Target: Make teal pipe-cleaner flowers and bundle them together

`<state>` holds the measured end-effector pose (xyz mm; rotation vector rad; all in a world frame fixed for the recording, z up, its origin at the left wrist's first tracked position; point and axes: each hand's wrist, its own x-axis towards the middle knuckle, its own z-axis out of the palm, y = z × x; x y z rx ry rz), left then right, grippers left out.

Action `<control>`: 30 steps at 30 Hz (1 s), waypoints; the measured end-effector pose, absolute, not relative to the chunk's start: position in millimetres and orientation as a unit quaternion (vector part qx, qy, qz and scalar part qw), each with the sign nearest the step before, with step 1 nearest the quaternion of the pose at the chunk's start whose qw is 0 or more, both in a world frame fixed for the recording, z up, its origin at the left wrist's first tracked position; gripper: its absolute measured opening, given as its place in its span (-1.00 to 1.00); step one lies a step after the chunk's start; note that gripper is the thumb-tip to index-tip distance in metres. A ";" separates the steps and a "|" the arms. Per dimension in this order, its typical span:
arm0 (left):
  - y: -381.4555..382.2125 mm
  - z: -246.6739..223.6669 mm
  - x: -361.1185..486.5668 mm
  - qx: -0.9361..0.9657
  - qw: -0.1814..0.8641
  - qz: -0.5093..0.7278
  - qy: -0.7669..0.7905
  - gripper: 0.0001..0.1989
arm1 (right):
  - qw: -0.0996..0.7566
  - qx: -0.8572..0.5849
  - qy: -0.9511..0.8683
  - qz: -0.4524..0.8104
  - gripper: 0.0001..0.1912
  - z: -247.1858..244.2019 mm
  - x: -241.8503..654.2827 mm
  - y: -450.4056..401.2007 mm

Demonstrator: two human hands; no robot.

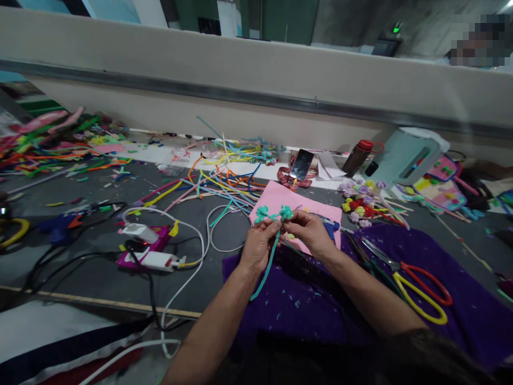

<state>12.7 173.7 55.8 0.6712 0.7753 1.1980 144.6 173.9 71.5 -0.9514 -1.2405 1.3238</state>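
Both my hands are closed on a teal pipe cleaner piece [267, 270], with curled, fuzzy clusters at its top and a long stem hanging down. My left hand [256, 246] pinches it under the clusters, near the stem. The fingers of my right hand [315, 232] pinch its right side; their exact hold is partly hidden. Beneath and behind the hands lies a pink sheet [276, 193] with a blue object [331, 227] on it. A purple cloth [250, 315] spreads under my forearms. Scissors [420, 289] with red and yellow handles rest on the cloth at right.
Pipe cleaners [224, 184] are strewn beyond the hands. A magenta power strip [160, 240] with white cables sits left, near a blue glue gun [60, 230]. Behind stand a phone [301, 164], a dark bottle [356, 159] and a pale green jug [404, 158]. Small flowers [363, 203] lie right.
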 end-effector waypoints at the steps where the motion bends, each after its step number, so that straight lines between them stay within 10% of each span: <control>1: 174.1 55.3 12.4 0.304 0.708 0.536 0.345 -0.76 | 0.521 -0.393 -0.521 0.550 -0.82 71.4 144.7 173.7; 30: 177.3 48.0 4.4 0.310 0.808 0.416 0.280 -0.69 | 0.477 -0.334 -0.677 0.450 -0.81 80.0 158.7 171.5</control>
